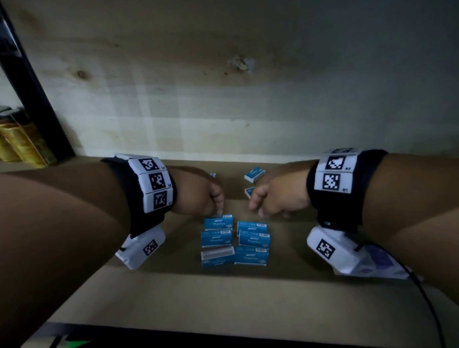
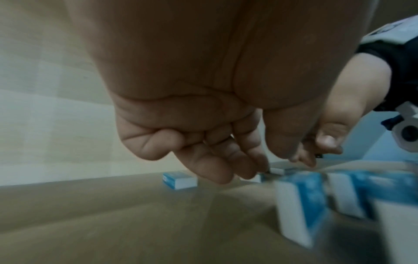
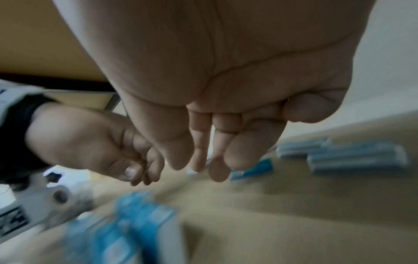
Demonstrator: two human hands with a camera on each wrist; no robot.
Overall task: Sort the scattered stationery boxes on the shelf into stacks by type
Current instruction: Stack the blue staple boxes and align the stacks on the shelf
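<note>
Wood: a pale board wall (image 1: 220,83) backs the brown shelf (image 1: 175,293), with a black upright post (image 1: 30,84) at the left.
Around: gold-wrapped jars (image 1: 16,139) stand beyond the post; a black cable (image 1: 422,297) and a purple-printed packet (image 1: 379,259) lie at the shelf's right, partly hidden under the right wrist camera.
In the way: both forearms cross the view and cover part of the shelf's back edge; a box behind the left hand shows only a corner.
Staple boxes: six blue staple boxes (image 1: 216,238) sit grouped at mid-shelf in two columns of three, long sides running left to right, labels facing the camera; the near-left one lies with its label upside down.
Loose boxes: two loose boxes (image 1: 254,174) lie farther back, turned at an angle, one partly hidden by the right hand.
Left hand: the left hand (image 1: 197,190) has its fingers curled downward, tips touching the top edge of the far-left grouped box; whether they pinch it cannot be told.
Right hand: the right hand (image 1: 278,195) hangs just above the shelf behind the group, fingers loosely bent and close together, holding nothing.
</note>
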